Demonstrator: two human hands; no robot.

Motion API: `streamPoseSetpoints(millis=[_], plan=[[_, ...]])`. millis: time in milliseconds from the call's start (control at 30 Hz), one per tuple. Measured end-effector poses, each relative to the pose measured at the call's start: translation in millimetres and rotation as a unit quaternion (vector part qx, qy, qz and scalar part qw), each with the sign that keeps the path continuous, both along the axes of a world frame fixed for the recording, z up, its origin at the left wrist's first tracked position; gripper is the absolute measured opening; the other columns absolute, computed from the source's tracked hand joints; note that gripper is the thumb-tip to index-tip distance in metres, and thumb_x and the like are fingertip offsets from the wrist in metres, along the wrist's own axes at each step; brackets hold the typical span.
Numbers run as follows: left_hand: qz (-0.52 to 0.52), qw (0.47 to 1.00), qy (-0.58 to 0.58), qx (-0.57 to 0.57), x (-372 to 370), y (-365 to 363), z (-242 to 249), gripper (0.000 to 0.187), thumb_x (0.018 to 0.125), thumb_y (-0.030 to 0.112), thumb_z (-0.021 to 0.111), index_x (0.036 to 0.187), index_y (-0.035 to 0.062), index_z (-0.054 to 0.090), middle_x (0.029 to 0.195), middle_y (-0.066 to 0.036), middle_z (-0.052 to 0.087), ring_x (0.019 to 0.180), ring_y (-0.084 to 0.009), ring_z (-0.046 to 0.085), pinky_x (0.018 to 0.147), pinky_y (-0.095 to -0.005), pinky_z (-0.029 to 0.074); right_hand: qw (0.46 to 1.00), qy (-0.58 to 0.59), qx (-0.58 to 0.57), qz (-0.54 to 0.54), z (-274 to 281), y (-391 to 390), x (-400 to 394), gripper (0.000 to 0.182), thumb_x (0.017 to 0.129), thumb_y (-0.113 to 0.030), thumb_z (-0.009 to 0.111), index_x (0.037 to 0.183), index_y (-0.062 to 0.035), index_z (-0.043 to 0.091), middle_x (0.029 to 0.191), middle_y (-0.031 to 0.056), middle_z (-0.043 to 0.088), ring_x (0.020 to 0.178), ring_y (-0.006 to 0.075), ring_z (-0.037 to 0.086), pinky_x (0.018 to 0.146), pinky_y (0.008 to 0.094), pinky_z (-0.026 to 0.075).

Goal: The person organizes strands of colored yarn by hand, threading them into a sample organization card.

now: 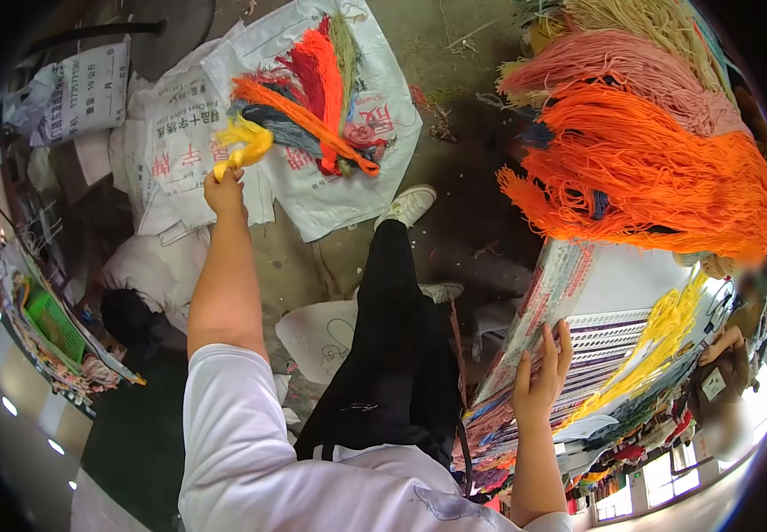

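Pinching yellow yarn [246,140] in my closed left hand [226,191], I'm judging light pressure best against snagging; my open, seemingly empty right hand [540,379] is touching the worktop [621,282].

glossy yellow thread [249,140], matt stringy orange yarn [645,173], creased white plastic sack [321,211], rough matt floor [472,208]

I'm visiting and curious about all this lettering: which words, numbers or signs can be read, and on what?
"10 公斤": sack at upper left; its longer number is too blurred.
"十字绣线" and, faintly, "Fine Cross Stitch": middle sack.
"Sheng": sack under the colourful threads, which partly cover its red characters.
Too small or blurred: lettering on the trousers and pale board.
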State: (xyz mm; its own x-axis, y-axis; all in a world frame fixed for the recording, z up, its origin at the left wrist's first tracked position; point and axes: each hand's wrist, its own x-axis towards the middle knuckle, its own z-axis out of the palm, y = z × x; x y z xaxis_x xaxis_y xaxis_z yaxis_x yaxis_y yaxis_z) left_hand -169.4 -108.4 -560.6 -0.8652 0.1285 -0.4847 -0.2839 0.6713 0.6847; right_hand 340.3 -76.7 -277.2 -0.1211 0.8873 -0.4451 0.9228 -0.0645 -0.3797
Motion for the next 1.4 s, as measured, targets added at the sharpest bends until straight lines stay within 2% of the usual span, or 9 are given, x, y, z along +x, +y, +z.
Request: streamPoseSetpoints(millis=[433,667,867,967,1000,1167,1233,1300,1400], plan=[[-0.089,0.935,-0.081,0.333,-26,152,226,0.016,0.092,0.009,0.053,0.106,0.0032,0.053,0.105,-0.011,0.061,0.093,-0.0200,0.064,0.074,-0.0298,0.049,0.999,0.026,-0.018,0.017,17,15,-1,0.046,0.076,0.003,0.058,0.122,-0.0013,0.053,0.132,0.0213,0.041,0.123,0.0384,0.042,0.100,0.0415,0.037],[0.068,0.897,-0.250,0.357,22,83,98,0.025,0.089,0.007,0.055,0.112,-0.0007,0.051,0.099,-0.012,0.060,0.081,-0.0183,0.061,0.071,-0.0279,0.053,1.000,0.001,-0.003,-0.006,7,11,0,0.040,0.078,0.001,0.057,0.118,-0.0018,0.057,0.129,0.0192,0.045,0.121,0.0353,0.044,0.100,0.0398,0.036],[0.204,0.923,-0.284,0.158,99,5,-70,0.018,0.090,0.009,0.055,0.107,0.0063,0.054,0.091,-0.006,0.060,0.078,-0.0175,0.062,0.067,-0.0287,0.050,1.000,-0.021,-0.008,0.004,1,7,-6,0.042,0.078,0.003,0.055,0.120,0.0003,0.053,0.132,0.0192,0.043,0.126,0.0350,0.039,0.104,0.0423,0.030],[0.201,0.926,-0.318,0.004,118,-53,-133,0.034,0.088,0.015,0.057,0.118,0.0064,0.047,0.106,-0.008,0.055,0.091,-0.0209,0.060,0.072,-0.0333,0.046,1.000,-0.029,-0.008,0.007,-3,5,-4,0.043,0.078,0.003,0.055,0.121,0.0004,0.052,0.132,0.0196,0.042,0.127,0.0354,0.038,0.105,0.0427,0.029],[0.207,0.917,-0.325,-0.107,124,-64,-138,0.045,0.087,0.019,0.058,0.126,0.0065,0.042,0.113,-0.009,0.053,0.096,-0.0223,0.058,0.074,-0.0361,0.045,0.999,-0.038,-0.010,0.014,-3,6,-6,0.043,0.079,0.002,0.055,0.122,0.0010,0.052,0.133,0.0213,0.040,0.126,0.0373,0.038,0.104,0.0440,0.030],[0.138,0.918,-0.362,-0.085,141,-75,-93,0.076,0.082,0.024,0.061,0.145,0.0163,0.017,0.126,-0.007,0.044,0.100,-0.0240,0.056,0.080,-0.0433,0.039,0.999,-0.028,-0.025,-0.004,6,12,-12,0.045,0.077,0.000,0.055,0.122,0.0012,0.051,0.131,0.0225,0.042,0.125,0.0367,0.039,0.105,0.0429,0.029],[0.129,0.931,-0.336,-0.060,146,-69,-69,0.039,0.083,0.021,0.057,0.121,0.0169,0.045,0.115,-0.001,0.052,0.099,-0.0206,0.058,0.075,-0.0391,0.041,0.998,-0.047,-0.030,0.016,11,16,-6,0.045,0.077,-0.001,0.054,0.121,-0.0005,0.052,0.129,0.0240,0.044,0.122,0.0374,0.042,0.103,0.0413,0.034],[0.054,0.953,-0.293,-0.051,150,-22,-23,0.042,0.086,0.019,0.053,0.127,0.0146,0.043,0.103,-0.002,0.056,0.088,-0.0179,0.059,0.065,-0.0334,0.045,1.000,-0.019,-0.015,-0.008,20,20,-4,0.044,0.077,-0.002,0.055,0.121,-0.0042,0.054,0.128,0.0225,0.046,0.117,0.0377,0.047,0.097,0.0401,0.040],[-0.112,0.976,-0.114,0.146,174,77,59,0.037,0.086,0.005,0.051,0.123,0.0022,0.044,0.114,-0.009,0.053,0.097,-0.0180,0.054,0.082,-0.0297,0.045,0.997,0.027,0.050,-0.061,51,24,-12,0.046,0.076,-0.002,0.059,0.122,-0.0040,0.054,0.126,0.0211,0.048,0.113,0.0367,0.050,0.094,0.0395,0.042]])
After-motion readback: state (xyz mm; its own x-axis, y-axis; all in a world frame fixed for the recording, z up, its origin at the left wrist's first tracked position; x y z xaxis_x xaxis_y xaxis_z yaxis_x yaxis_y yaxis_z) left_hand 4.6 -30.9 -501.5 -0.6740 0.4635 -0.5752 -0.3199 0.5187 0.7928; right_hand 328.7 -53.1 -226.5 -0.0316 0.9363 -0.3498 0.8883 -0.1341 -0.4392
